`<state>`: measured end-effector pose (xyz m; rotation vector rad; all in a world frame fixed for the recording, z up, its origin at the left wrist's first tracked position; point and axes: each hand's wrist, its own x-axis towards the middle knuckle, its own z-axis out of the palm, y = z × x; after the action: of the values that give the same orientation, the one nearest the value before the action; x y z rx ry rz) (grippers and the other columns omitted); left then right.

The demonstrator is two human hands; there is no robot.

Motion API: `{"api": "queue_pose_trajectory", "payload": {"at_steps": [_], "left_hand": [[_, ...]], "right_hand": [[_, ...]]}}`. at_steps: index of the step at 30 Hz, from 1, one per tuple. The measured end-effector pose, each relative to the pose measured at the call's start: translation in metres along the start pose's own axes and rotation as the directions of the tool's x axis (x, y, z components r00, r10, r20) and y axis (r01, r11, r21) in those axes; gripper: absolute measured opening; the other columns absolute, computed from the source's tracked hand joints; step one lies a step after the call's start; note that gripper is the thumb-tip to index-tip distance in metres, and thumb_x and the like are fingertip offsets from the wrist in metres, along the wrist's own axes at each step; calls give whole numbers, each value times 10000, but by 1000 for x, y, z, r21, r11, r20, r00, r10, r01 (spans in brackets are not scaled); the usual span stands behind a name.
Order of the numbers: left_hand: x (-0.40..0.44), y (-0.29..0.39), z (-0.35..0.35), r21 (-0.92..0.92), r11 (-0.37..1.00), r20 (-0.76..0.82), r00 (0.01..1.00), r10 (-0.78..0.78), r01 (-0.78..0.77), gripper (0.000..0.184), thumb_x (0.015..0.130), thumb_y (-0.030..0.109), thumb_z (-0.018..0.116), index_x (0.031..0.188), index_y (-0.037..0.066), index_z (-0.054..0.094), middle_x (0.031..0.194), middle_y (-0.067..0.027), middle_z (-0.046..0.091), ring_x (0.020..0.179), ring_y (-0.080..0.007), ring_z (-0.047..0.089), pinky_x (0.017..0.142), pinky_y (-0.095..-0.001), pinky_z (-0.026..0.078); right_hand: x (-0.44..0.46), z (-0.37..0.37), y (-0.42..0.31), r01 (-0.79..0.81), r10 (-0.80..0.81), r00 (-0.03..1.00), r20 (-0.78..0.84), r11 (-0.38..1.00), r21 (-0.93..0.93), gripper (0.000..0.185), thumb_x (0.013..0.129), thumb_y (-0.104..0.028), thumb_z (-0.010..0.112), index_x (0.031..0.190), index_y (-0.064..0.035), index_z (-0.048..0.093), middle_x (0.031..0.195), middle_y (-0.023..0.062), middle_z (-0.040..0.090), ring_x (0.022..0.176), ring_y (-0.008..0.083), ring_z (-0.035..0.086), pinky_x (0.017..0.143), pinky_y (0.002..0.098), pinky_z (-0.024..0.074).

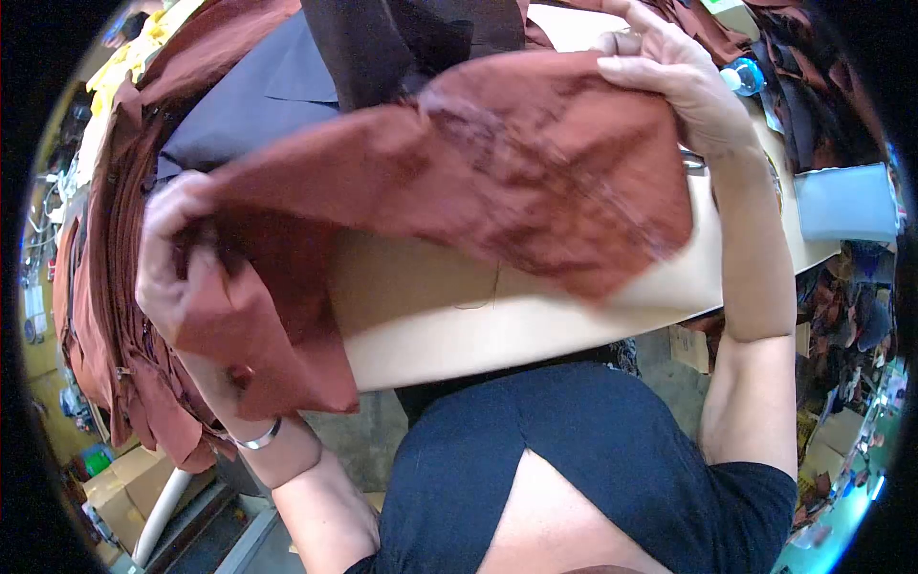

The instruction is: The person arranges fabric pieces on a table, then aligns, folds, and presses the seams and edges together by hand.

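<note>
A reddish-brown cloth piece (564, 163) stretches between my two hands above the table, its right part blurred by motion. My left hand (182, 258) is closed around the cloth's left end, and a lower flap hangs beneath it. At the upper right, my right hand (669, 86) pinches the cloth's top edge between thumb and fingers. Behind the held piece lies dark cloth (258, 110), with a black part rising at the top centre.
The pale tabletop (430, 335) runs under the cloth. Piled brown cloth (105, 316) drapes over the left side. A bottle with a blue part (744, 77) and a light blue bin (846, 203) are at the right. A cardboard box (134, 488) stands lower left.
</note>
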<state>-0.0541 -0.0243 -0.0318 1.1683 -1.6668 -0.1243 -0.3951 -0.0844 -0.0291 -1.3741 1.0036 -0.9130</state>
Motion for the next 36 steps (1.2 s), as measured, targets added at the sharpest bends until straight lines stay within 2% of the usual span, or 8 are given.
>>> {"api": "queue_pose_trajectory", "payload": {"at_steps": [4, 7, 11, 17, 21, 24, 30, 36], "left_hand": [[-12, 2, -31, -155, 978, 854, 516, 64, 136, 328, 639, -100, 486, 941, -14, 583, 928, -149, 621, 875, -273, 615, 794, -361, 478], [-44, 19, -17, 41, 979, 870, 474, -134, 202, 527, 645, -7, 638, 1156, 10, 507, 1098, -152, 584, 1048, -335, 544, 923, -396, 421], [-82, 39, 10, 317, 948, 826, 503, -257, -37, 794, 640, 67, 687, 1361, 109, 358, 1397, -157, 349, 1342, -362, 238, 1094, -495, 187], [-94, -18, 42, 271, 935, 641, 768, 3, -230, 359, 706, -65, 493, 1052, 26, 517, 1271, -165, 490, 1236, -340, 420, 1049, -587, 208], [-53, -71, 39, 96, 918, 615, 748, 249, -384, 210, 827, -15, 475, 1018, 10, 558, 1186, -157, 571, 1138, -325, 525, 999, -512, 353], [-11, -112, 24, 188, 769, 658, 660, 363, -611, 240, 804, 25, 505, 1034, 12, 572, 1213, -164, 546, 1142, -324, 514, 969, -409, 412], [28, -69, -11, 519, 692, 769, 628, -121, -502, 366, 698, 52, 576, 1056, 109, 621, 1361, -120, 417, 1293, -362, 320, 1058, -460, 268], [10, 15, 51, 120, 855, 871, 467, 154, -505, 291, 727, 211, 666, 1016, 182, 646, 1424, -85, 345, 1352, -337, 229, 1081, -505, 198]], "right_hand": [[-31, -16, 6, -80, 149, 973, 179, 936, -344, 729, 734, -46, 612, 1394, -88, 304, 773, -20, 508, 645, 35, 465, 605, 191, 404], [-40, -11, 21, -11, 164, 980, 110, 602, -798, 678, 772, -70, 579, 1393, -122, 312, 734, 13, 512, 646, 65, 462, 642, 216, 411], [-10, 1, 52, 209, -199, 976, 93, 717, -665, 664, 818, -180, 631, 1393, -114, 305, 948, 76, 584, 764, 132, 532, 741, 261, 444], [77, 36, 113, 456, -699, 693, 177, 235, -859, 620, 825, -213, 627, 1369, -131, 342, 1053, 129, 597, 840, 230, 588, 774, 328, 473], [98, 49, 91, 135, -306, 952, 4, 411, -902, 621, 867, -293, 531, 1377, -54, 269, 1154, 276, 488, 1098, 418, 433, 982, 491, 295], [111, 48, 104, 134, -383, 924, -8, 342, -930, 616, 873, -302, 522, 1379, -57, 270, 1177, 259, 494, 1113, 402, 443, 985, 469, 305], [99, 44, 93, 166, -392, 919, -52, 501, -849, 558, 863, -327, 535, 1312, -36, 378, 1138, 216, 533, 1064, 356, 476, 956, 417, 335], [107, 48, 105, 265, -573, 819, 22, 343, -901, 540, 834, -237, 571, 1302, -39, 387, 1138, 204, 531, 1026, 363, 491, 929, 411, 367]]}}
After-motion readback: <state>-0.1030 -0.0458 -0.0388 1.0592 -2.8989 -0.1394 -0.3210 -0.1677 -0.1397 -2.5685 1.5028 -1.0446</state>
